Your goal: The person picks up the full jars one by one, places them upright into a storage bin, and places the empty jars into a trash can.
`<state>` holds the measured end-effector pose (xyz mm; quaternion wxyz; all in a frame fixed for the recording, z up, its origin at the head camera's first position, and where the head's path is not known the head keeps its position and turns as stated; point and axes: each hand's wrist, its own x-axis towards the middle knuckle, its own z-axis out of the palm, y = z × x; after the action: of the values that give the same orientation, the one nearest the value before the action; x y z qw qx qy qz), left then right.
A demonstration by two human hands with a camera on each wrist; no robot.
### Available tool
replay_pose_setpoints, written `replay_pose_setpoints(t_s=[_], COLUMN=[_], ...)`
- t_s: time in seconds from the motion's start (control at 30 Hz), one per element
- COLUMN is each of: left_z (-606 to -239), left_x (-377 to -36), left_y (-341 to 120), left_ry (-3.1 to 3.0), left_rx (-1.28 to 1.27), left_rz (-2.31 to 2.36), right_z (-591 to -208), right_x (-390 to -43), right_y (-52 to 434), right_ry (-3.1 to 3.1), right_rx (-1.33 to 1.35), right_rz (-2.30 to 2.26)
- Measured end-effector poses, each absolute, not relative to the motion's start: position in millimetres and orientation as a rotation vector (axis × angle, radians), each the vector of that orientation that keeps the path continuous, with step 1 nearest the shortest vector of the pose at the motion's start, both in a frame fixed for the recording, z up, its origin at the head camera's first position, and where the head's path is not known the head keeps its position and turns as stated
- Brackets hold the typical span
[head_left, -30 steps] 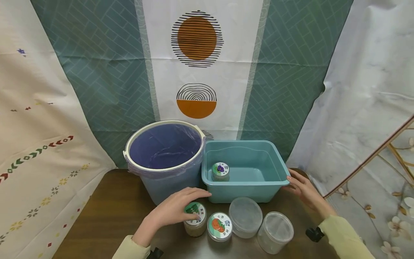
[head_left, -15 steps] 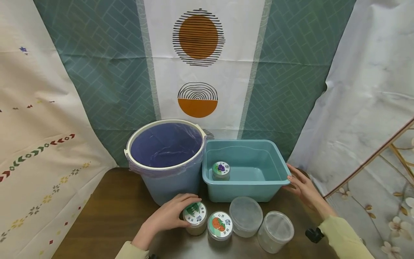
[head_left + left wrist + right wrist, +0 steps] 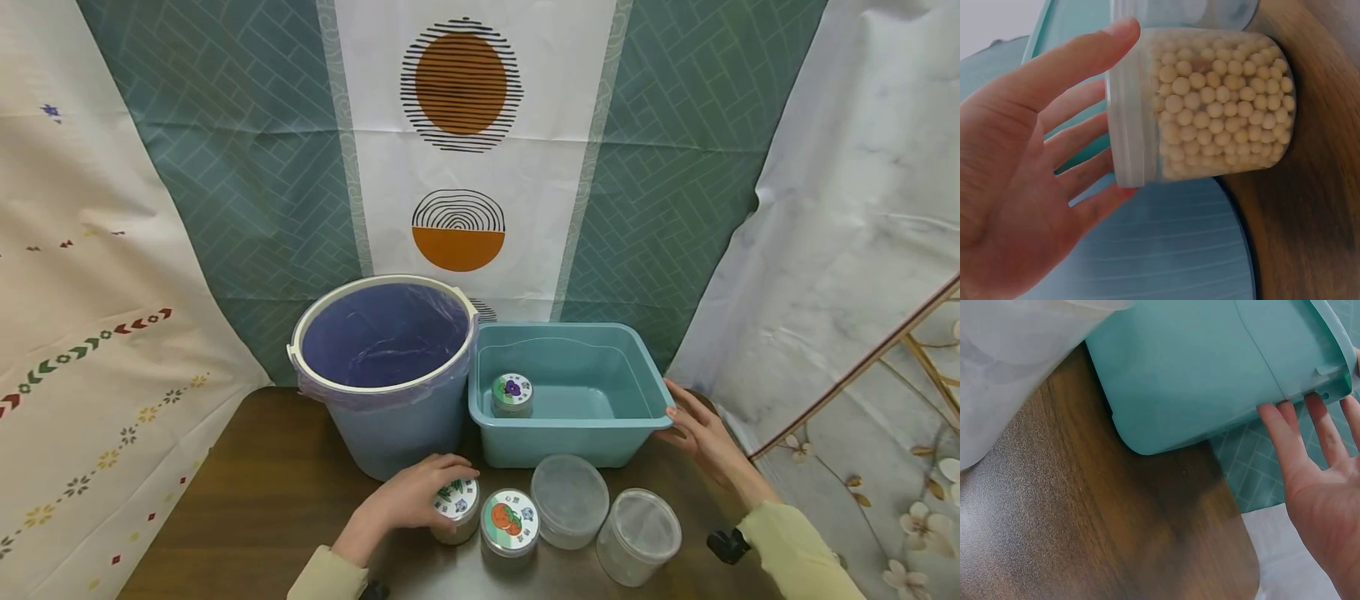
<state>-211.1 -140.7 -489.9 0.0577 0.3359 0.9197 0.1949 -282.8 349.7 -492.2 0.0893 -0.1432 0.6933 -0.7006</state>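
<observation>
In the head view my left hand (image 3: pixel 420 500) is at a lidded clear jar (image 3: pixel 456 500) with a leaf-printed lid. In the left wrist view the jar (image 3: pixel 1216 106) is full of pale, bean-like balls, and my thumb and fingers curl round its lid (image 3: pixel 1129 112). To its right stands a jar with a tomato-like picture (image 3: pixel 510 523). My right hand (image 3: pixel 701 433) touches the right end of the turquoise basin (image 3: pixel 570 450); in the right wrist view its fingers (image 3: pixel 1285 431) reach out to the wall near the rim. A flower-labelled jar (image 3: pixel 512 393) stands inside the basin.
A blue bucket (image 3: pixel 390 437) with a plastic liner and white rim stands left of the basin. Two frosted-lid tubs, one taller tub (image 3: pixel 570 504) and another tub (image 3: pixel 637 537), stand in front of the basin. Patterned cloths hang behind the brown table (image 3: pixel 240 500).
My left hand has come down from above the leaf-printed jar and closed round its lid. The jar stays in place. My right hand remains at the basin's right end.
</observation>
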Motion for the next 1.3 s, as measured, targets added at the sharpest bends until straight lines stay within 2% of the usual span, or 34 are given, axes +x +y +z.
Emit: replay_pose_setpoints(t_s=[0.4, 0.67, 0.87, 1.3], left_z=[-496, -484, -453, -361], left_x=[-224, -227, -227, -233], left_y=[-133, -134, -132, -106], left_ry=[2.772, 2.709, 2.706, 2.558], left_rx=[1.109, 1.132, 1.153, 1.33], left_rz=[0.483, 0.445, 0.392, 0.238], right_z=[-490, -490, -491, -492], right_x=[-284, -284, -285, -283], right_y=[348, 344, 347, 349], right_ry=[2.077, 2.053, 2.054, 2.046], right_rx=[-0.366, -0.38, -0.38, -0.413], right_rz=[-2.081, -2.099, -2.103, -2.101])
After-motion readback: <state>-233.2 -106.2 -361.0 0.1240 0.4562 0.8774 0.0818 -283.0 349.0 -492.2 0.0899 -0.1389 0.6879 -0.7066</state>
